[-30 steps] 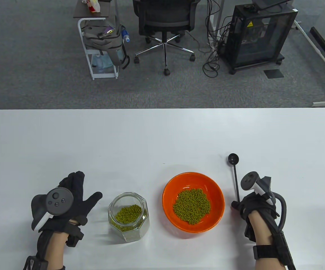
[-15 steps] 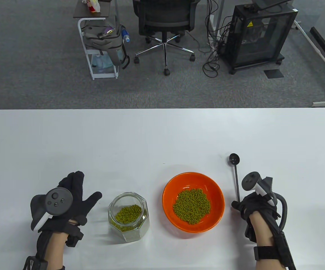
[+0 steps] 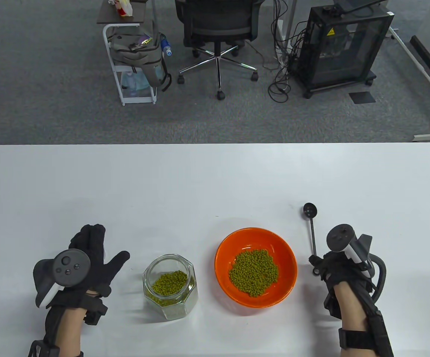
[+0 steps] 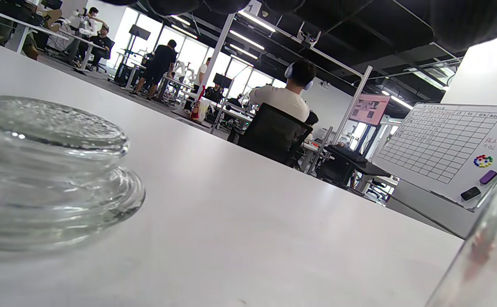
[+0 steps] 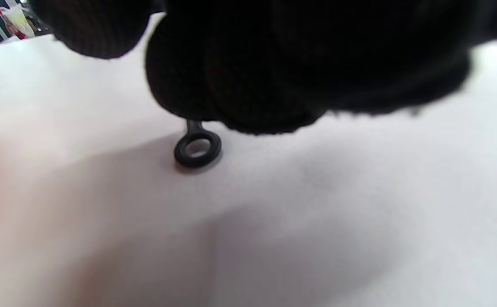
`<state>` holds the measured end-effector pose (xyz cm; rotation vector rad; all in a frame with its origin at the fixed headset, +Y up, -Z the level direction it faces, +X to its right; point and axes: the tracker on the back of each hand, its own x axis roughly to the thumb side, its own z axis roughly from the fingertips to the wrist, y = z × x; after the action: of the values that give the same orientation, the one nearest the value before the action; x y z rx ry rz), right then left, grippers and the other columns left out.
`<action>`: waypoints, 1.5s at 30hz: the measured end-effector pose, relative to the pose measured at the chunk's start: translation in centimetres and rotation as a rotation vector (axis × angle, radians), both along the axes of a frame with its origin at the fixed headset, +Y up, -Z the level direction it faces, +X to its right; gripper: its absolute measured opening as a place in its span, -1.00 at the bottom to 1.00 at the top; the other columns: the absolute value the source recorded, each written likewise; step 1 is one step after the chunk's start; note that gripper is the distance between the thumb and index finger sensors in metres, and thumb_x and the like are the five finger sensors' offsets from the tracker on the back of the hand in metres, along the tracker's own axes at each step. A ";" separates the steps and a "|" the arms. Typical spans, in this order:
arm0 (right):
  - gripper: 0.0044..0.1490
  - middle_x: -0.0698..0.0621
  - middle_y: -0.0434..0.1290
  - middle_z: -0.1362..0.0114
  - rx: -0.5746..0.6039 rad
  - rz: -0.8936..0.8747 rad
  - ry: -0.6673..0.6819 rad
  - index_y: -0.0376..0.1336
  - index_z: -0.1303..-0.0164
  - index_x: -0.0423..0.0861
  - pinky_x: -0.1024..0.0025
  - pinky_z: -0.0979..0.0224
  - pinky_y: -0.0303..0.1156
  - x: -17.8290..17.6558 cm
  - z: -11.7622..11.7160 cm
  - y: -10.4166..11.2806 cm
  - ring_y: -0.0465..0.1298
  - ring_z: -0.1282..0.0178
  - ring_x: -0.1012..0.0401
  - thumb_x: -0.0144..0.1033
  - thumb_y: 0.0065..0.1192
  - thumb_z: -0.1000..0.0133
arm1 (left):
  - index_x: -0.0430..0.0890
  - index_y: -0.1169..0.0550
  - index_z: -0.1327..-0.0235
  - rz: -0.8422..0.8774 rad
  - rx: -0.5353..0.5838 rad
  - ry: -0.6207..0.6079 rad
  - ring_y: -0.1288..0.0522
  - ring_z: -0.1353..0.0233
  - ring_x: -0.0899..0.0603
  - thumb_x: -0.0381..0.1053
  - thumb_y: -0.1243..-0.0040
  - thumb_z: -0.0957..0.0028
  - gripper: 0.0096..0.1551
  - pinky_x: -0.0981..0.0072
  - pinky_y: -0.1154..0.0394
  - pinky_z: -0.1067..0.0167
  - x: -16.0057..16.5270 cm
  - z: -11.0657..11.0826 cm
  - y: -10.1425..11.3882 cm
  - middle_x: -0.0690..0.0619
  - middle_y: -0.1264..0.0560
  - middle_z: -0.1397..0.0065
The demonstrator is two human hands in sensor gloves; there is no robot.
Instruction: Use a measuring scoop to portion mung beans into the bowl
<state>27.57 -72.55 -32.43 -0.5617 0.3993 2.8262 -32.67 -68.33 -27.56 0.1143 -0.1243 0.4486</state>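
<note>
Table view: scoop (image 3: pixel 312 234) set down beside bowl (image 3: pixel 255 238).
Right hand (image 3: pixel 343 271) pinches its thin, light, stiff handle; left hand (image 3: pixel 88 260) relaxed.

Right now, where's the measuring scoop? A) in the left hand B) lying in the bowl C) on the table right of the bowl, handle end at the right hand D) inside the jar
C: the measuring scoop lies on the table right of the orange bowl, its handle end under the right hand.

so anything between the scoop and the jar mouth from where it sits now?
Yes. The orange bowl sits directly between the measuring scoop, held by the right hand on the table, and the open glass jar. The scoop must pass over the bowl.
</note>
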 end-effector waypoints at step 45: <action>0.14 -0.12 -0.16 -0.81 0.571 0.005 0.217 -0.14 -0.68 0.14 -0.53 -0.55 -0.19 -4.7 2.8 5.2 -0.14 -0.75 -0.29 0.46 0.02 0.04 | -0.23 -0.02 -0.65 -0.188 -0.344 0.317 -0.20 -0.49 -0.49 0.63 -0.20 -0.06 0.31 -0.42 -0.19 -0.39 -5.7 -3.6 -6.1 -0.31 0.04 -0.65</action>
<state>22.83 -67.39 -29.61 -0.1371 -0.3726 2.8178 -38.41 -74.46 -31.18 -0.1633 0.2523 0.2547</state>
